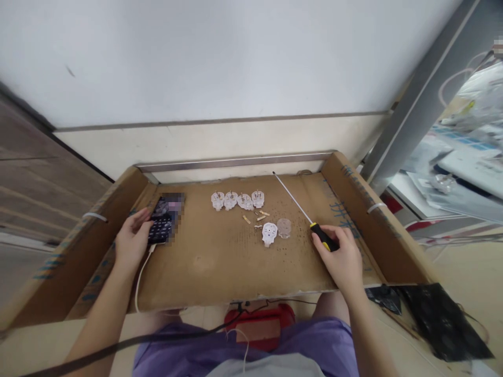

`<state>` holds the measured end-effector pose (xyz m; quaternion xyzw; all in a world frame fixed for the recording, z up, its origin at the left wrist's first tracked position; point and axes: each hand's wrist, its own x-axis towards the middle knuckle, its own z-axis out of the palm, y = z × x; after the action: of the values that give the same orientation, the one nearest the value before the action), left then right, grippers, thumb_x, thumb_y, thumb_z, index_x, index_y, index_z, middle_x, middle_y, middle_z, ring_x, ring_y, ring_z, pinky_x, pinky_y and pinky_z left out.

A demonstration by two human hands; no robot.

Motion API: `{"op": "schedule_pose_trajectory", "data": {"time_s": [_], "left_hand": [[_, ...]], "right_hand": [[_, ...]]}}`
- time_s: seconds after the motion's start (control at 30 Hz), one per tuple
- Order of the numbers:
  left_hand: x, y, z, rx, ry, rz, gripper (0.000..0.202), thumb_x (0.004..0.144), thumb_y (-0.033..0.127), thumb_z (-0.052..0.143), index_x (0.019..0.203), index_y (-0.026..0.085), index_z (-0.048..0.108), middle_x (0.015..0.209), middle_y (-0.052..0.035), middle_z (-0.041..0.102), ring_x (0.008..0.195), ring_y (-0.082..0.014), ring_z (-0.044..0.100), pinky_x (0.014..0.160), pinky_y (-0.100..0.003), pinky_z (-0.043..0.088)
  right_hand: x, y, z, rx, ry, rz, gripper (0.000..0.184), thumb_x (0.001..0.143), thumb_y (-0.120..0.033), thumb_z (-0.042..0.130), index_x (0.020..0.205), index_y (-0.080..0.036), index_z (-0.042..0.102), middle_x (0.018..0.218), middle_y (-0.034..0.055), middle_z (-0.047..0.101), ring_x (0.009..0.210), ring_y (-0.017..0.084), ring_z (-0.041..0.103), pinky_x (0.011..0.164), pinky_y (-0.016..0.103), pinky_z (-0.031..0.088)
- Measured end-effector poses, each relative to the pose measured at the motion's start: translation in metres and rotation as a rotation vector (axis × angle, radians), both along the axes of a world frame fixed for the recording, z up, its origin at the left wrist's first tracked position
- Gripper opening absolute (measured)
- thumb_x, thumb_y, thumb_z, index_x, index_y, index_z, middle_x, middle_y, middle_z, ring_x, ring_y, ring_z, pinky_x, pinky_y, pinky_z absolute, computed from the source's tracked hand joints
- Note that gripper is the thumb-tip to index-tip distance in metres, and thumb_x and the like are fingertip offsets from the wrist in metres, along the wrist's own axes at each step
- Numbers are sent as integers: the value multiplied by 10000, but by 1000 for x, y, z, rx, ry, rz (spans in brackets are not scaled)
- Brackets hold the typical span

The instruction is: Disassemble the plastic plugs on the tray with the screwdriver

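Right hand: the right hand (342, 256) is being closed over the black-and-yellow handle of the screwdriver (316, 231); the grip is clenched, with the fingers being curled over the handle from above.
Screwdriver: the tool is being kept low on the right side of the cardboard tray (220, 264), with its long shaft being pointed away toward the far edge. The shaft is being held to one side of the small parts, apparently so that none is being knocked.
Left hand: the left hand (131, 238) is being rested on the near left edge of the phone (163, 220). Whether the grip is being clamped on it or merely laid against it cannot be told.
Phone: the phone is being kept flat and screen-up at the far left of the tray, with a white cable (140, 272) being led off its near end. This placing is judged to be keeping the screen in view and apart from the parts.
Plug shells: four plug shells (237, 200) are being kept side by side in a row near the far edge.
Loose parts: a white shell (269, 233) and a clear shell (283, 227) are being kept just beside each other, between the two hands, with small brass pieces (257, 214) being kept between them and the row.
Tray walls: the raised cardboard sides are judged to be keeping small parts from being lost.
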<state>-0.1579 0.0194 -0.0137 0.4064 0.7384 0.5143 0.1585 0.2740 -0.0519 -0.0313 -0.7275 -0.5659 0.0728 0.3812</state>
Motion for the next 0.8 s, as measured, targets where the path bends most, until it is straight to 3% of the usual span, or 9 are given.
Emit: {"op": "schedule_pose_trajectory", "data": {"time_s": [0.37,0.5,0.57,0.67,0.73,0.8], "left_hand": [[0,-4,-1,38,2,36,386,740,30,450,1104,75,569,1178,-92,621,1054,-184,603,986,-355,440],[0,-9,1,64,87,96,328,767,128,494,1077,89,593,1108,-81,651,1023,-195,610,947,-356,467],[6,-16,5,110,234,98,300,801,207,496,1063,110,606,1074,-70,662,1005,-204,614,928,-371,477],[36,-28,19,177,534,-67,285,843,298,487,1067,174,612,1054,-52,664,1003,-212,609,946,-388,452],[70,-34,32,169,664,-305,251,846,333,506,1043,225,617,1058,-31,662,1007,-209,600,949,-383,437],[109,-37,45,150,774,-673,275,825,364,548,1069,253,610,1053,-18,666,1006,-207,592,925,-367,441]], "right_hand": [[0,0,-1,9,-14,-1,393,766,-544,530,927,-200,631,809,29,521,734,124,509,660,235,380],[1,-1,-2,12,-26,-2,399,770,-555,525,928,-204,630,805,22,514,727,116,509,668,232,384],[1,-1,-3,12,-34,-6,402,773,-560,520,930,-206,629,808,21,514,725,114,512,664,230,386],[0,0,-3,3,-55,-12,403,775,-567,513,933,-214,631,818,19,521,732,114,520,652,227,385],[-1,0,-4,-10,-76,-19,395,777,-563,512,938,-222,630,838,19,534,751,118,532,636,224,377],[-3,-1,-3,-30,-105,-22,381,782,-554,507,930,-226,631,863,24,546,785,132,547,616,223,364]]}}
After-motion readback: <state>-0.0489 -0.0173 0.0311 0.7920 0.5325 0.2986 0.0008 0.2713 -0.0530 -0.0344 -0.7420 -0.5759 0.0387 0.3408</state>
